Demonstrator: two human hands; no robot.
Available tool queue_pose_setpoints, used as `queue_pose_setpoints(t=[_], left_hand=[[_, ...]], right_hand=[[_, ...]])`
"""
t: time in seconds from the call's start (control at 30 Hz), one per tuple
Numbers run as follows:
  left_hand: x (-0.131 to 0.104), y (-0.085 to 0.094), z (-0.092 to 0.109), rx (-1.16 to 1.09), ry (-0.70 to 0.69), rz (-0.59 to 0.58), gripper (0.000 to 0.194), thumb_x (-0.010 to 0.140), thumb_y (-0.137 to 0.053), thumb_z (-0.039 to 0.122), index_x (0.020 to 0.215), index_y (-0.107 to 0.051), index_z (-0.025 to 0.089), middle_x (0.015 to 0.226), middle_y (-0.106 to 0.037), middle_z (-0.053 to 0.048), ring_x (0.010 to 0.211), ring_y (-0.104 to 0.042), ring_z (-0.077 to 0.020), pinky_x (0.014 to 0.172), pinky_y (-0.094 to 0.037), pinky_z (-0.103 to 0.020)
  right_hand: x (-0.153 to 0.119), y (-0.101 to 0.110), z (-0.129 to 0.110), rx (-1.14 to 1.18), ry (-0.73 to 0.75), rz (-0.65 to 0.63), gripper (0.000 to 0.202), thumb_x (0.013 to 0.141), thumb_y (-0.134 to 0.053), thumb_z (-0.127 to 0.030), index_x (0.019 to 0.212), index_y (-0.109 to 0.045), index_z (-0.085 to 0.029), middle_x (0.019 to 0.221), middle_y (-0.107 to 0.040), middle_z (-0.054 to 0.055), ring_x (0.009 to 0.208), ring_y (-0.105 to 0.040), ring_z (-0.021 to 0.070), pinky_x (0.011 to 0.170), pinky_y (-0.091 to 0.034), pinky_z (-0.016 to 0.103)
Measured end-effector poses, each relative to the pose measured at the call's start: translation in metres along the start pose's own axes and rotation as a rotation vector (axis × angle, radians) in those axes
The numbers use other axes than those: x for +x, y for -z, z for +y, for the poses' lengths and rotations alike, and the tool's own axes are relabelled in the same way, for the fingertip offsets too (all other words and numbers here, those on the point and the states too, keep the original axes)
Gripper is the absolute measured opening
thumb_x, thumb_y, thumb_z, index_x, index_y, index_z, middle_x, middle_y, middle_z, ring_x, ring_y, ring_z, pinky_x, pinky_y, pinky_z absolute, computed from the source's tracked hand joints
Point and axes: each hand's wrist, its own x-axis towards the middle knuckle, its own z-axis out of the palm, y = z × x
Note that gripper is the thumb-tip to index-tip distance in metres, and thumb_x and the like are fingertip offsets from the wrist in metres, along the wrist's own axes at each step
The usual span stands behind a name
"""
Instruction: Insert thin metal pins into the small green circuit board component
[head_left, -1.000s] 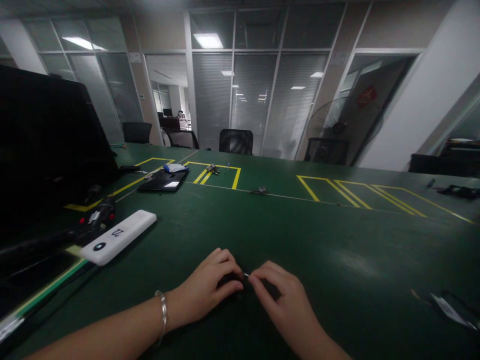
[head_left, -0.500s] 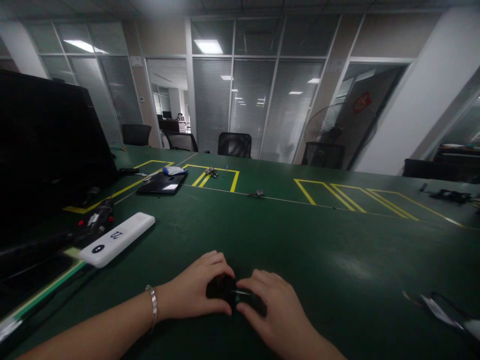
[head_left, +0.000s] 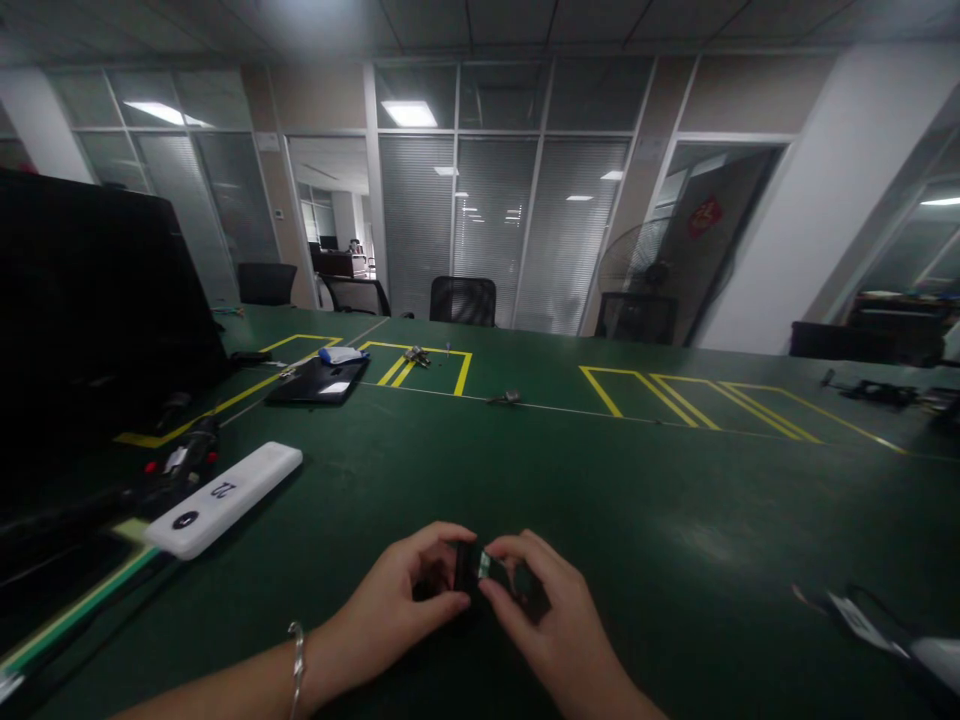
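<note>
Near the front of the green table (head_left: 390,480), my left hand (head_left: 405,580) grips a small dark block-like piece (head_left: 465,567) between thumb and fingers. Just to its right, my right hand (head_left: 551,600) pinches a small part with a green and pale face (head_left: 485,564). The two pieces face each other with a narrow dark gap. Whether they touch anywhere I cannot tell. My fingers and the dim light hide most of both, so their exact kind is unclear. A silver bracelet (head_left: 297,650) circles my left wrist.
At left lie a white power bank-like device (head_left: 225,500) marked 22, a black monitor (head_left: 97,310) and a dark tablet (head_left: 319,380). Small metal parts (head_left: 417,356) and a grey piece (head_left: 506,397) sit farther back. Cables (head_left: 862,620) lie at right.
My hands have turned slightly, and the green and pale face of the right-hand part now shows. A gap has appeared between the two pieces. The camera view has tilted up a little.
</note>
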Motion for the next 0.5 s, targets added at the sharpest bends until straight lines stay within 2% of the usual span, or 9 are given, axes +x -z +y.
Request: queue_pose_setpoints(t=[0.17,0.5], left_hand=[[-0.0057,-0.0091,-0.0014,-0.002,-0.014,-0.017,0.042,0.079,-0.067,0.016,0.119,-0.054,0.021,0.082,-0.064,0.001,0.077,-0.059,-0.0159,0.074,-0.047,-0.030],[-0.0060,-0.0051,0.0027,0.079,-0.008,-0.037,0.042,0.080,-0.066,0.016,0.120,-0.054,0.021,0.087,-0.065,0.000,0.081,-0.061,-0.0172,0.076,-0.049,-0.032]], right_hand=[[-0.0031,-0.0013,-0.0039,0.013,0.085,-0.044,0.014,0.079,-0.062,-0.016,0.093,-0.063,-0.022,0.079,-0.059,0.000,0.071,-0.059,0.0153,0.065,-0.044,0.024],[-0.0040,0.0030,-0.0077,-0.040,0.125,-0.073,0.016,0.082,-0.058,-0.018,0.097,-0.060,-0.022,0.082,-0.061,0.002,0.074,-0.059,0.0165,0.066,-0.045,0.027]])
